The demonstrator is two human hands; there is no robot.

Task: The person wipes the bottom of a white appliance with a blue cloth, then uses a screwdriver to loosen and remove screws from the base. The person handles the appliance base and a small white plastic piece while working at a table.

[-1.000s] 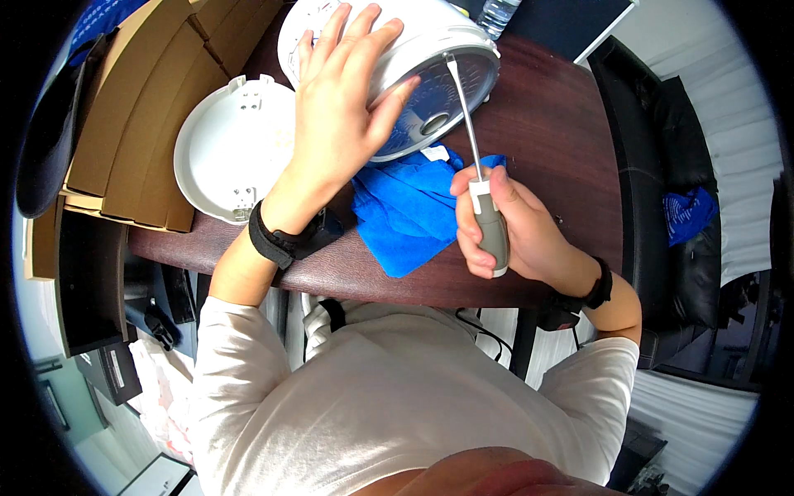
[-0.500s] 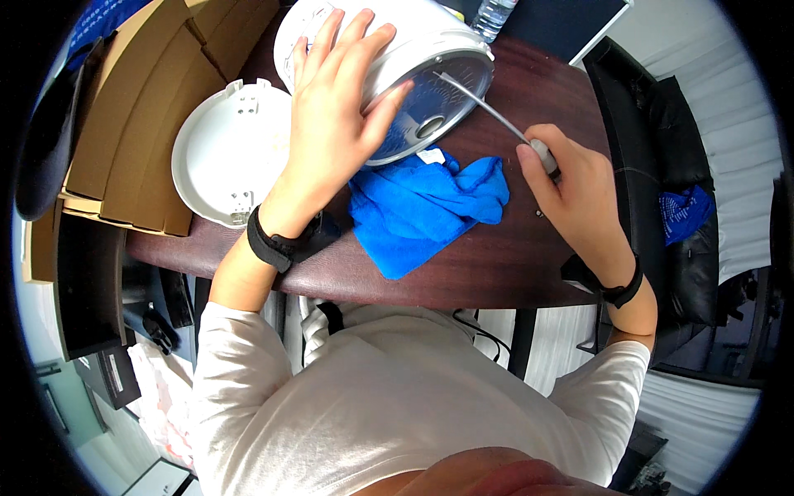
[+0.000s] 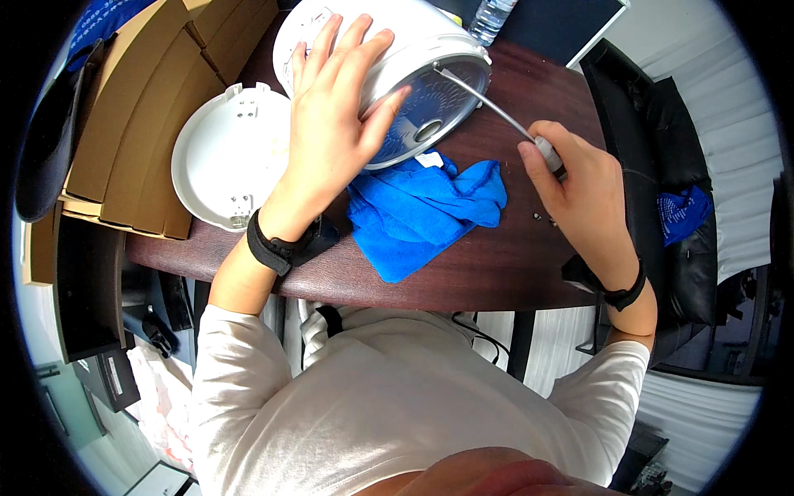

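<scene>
A white rounded appliance housing [image 3: 422,33] lies tilted on its side, its round grey metal-looking face [image 3: 438,91] turned toward me and to the right. My left hand [image 3: 335,107] lies on the housing with fingers spread, thumb near the rim. My right hand [image 3: 579,178] is wrapped round the handle of a screwdriver [image 3: 496,110]. Its shaft slants up to the left, and the tip is at the upper inner edge of the grey face. A crumpled blue cloth [image 3: 426,211] lies partly against the housing's lower edge. Small screw-like pieces [image 3: 542,218] lie beside my right hand.
A round white cover [image 3: 227,157] with metal brackets lies left of my left forearm. Cardboard boxes [image 3: 141,124] stand at the table's left. A clear plastic bottle [image 3: 492,21] is behind the housing. A black sofa [image 3: 653,149] stands beyond the table's [image 3: 496,273] right edge.
The screwdriver tip has shifted slightly up and left along the face's edge. My right hand has moved a little right, uncovering more small pieces. My left hand stays on the housing.
</scene>
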